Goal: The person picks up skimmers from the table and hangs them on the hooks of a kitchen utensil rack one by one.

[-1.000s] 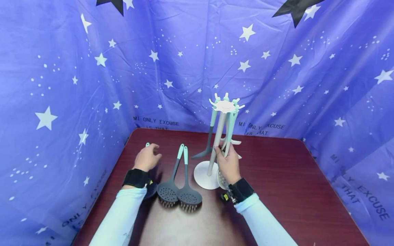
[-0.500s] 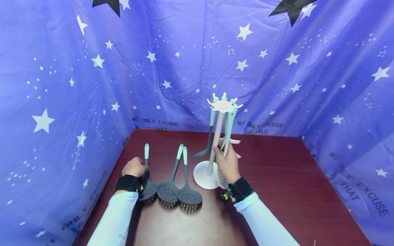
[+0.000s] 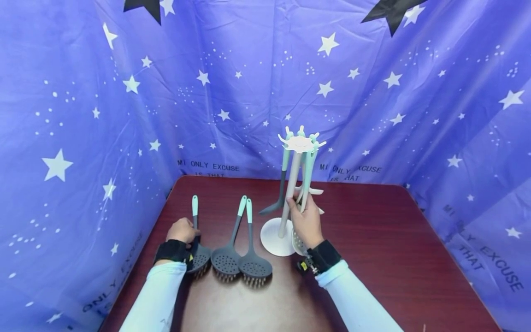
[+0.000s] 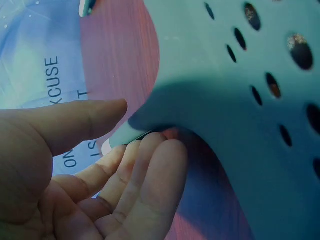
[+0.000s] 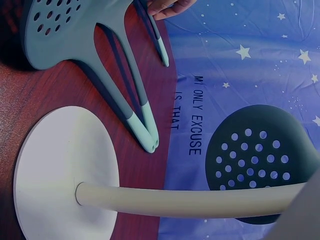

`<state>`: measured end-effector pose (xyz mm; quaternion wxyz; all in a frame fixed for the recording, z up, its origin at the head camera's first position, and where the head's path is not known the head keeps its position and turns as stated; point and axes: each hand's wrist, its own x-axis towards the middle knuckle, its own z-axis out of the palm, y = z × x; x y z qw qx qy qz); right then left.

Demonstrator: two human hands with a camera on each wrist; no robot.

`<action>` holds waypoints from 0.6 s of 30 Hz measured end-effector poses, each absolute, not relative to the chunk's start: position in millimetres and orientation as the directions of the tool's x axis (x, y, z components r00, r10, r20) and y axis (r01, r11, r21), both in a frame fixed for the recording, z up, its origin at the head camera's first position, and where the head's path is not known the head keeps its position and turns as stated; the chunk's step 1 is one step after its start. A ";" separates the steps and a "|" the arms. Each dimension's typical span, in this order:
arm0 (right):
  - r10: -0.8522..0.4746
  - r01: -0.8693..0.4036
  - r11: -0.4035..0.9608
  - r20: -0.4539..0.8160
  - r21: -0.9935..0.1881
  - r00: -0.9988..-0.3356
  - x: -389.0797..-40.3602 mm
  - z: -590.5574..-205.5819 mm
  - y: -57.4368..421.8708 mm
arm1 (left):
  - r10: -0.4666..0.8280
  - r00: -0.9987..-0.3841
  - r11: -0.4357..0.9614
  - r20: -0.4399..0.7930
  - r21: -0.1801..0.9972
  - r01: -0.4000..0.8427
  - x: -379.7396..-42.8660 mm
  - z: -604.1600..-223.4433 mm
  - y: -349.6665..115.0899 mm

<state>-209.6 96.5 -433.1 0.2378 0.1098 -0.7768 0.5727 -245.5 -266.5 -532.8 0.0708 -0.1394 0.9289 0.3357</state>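
Note:
My left hand [image 3: 182, 230] is at the leftmost grey skimmer [image 3: 199, 258], its thumb and fingers on either side of the lower handle. The left wrist view shows the curled fingers [image 4: 150, 175] under the neck and the perforated head [image 4: 225, 75] beyond. My right hand [image 3: 308, 223] grips the white pole [image 5: 190, 200] of a utensil stand, thumb along the pole, fingers partly hidden among hanging utensils. The stand's round base [image 3: 275, 240] rests on the table. A dark perforated utensil [image 5: 255, 155] and several paler ones with mint handles hang from its hooked top [image 3: 300, 143].
Two more grey skimmers, one on the left [image 3: 227, 260] and one on the right [image 3: 255, 265], lie side by side between my hands, mint handle ends pointing away. The dark red table [image 3: 373, 258] ends at a blue star-printed curtain [image 3: 232, 69].
My left hand has moved down from near the top of the leftmost skimmer's handle to its lower part and closed round it. The right hand stays on the stand.

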 end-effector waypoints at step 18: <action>0.097 -0.433 0.321 0.483 -0.843 -0.870 -212.2 -435.8 97.2 | -0.203 -0.945 0.782 -0.256 0.538 -0.314 -246.9 -538.3 -269.0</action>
